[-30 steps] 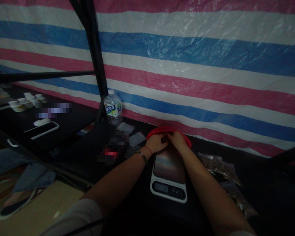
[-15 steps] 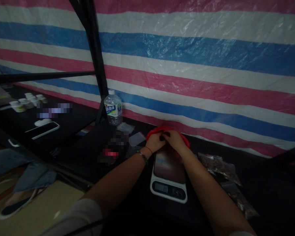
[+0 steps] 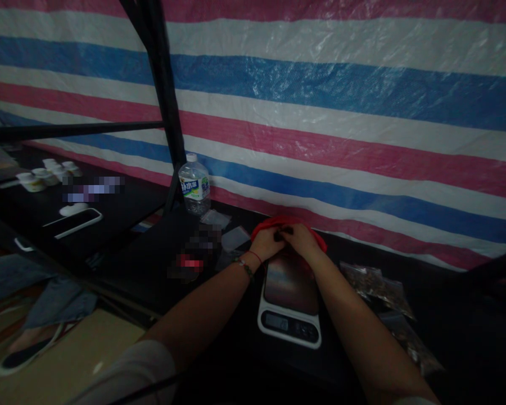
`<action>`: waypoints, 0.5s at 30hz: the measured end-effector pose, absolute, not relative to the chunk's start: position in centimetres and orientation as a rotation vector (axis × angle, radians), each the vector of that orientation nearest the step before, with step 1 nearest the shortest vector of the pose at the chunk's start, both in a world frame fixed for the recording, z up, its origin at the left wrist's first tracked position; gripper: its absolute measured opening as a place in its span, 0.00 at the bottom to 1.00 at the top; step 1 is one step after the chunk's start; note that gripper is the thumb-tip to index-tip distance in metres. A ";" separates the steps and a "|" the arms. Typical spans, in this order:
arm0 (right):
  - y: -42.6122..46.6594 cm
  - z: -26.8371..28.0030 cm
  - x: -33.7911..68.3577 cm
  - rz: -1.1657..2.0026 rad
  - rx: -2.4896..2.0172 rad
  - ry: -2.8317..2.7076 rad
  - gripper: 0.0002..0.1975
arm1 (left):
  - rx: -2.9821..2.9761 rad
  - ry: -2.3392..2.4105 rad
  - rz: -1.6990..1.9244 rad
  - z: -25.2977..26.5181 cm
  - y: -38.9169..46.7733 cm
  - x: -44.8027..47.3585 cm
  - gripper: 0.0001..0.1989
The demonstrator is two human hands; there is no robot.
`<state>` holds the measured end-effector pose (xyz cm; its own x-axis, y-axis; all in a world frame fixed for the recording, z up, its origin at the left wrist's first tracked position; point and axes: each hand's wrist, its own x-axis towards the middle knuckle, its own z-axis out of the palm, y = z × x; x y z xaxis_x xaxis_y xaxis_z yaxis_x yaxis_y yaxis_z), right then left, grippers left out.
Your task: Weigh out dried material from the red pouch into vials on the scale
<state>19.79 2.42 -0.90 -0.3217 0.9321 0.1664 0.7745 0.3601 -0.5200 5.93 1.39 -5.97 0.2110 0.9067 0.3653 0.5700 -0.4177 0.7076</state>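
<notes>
My left hand [image 3: 267, 243] and my right hand [image 3: 302, 241] meet over a red plastic bag [image 3: 321, 243] behind the scale. Their fingers are bent and drawn together, with the fingertips nearly touching. Something dark [image 3: 284, 231] shows between them, too dim and small to name. Beneath my wrists lies a white digital scale [image 3: 290, 320] with a metal plate [image 3: 290, 284] and a lit display. Most of the bag is hidden behind my hands, so I cannot tell whether they grip it or what is inside.
Several clear bags of brown bits [image 3: 388, 292] lie right of the scale. To the left are flat clear bags [image 3: 235, 239] and a clear bottle [image 3: 194, 188]. A black frame post [image 3: 162, 84] stands before another table with white jars [image 3: 30, 182] and a phone [image 3: 73, 224]. Someone's leg [image 3: 63, 298] shows below.
My fingers have shifted very slightly over the red bag. Everything else looks the same.
</notes>
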 end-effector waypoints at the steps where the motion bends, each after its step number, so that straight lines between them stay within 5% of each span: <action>1: 2.4 -0.8 19.8 0.469 -1.478 -2.193 0.11 | 2.070 1.364 1.083 -6.0 1.4 5.9 0.15; 15: 3.1 -2.2 20.0 0.236 -1.384 -2.163 0.07 | 2.091 1.343 1.078 -6.1 1.4 6.1 0.16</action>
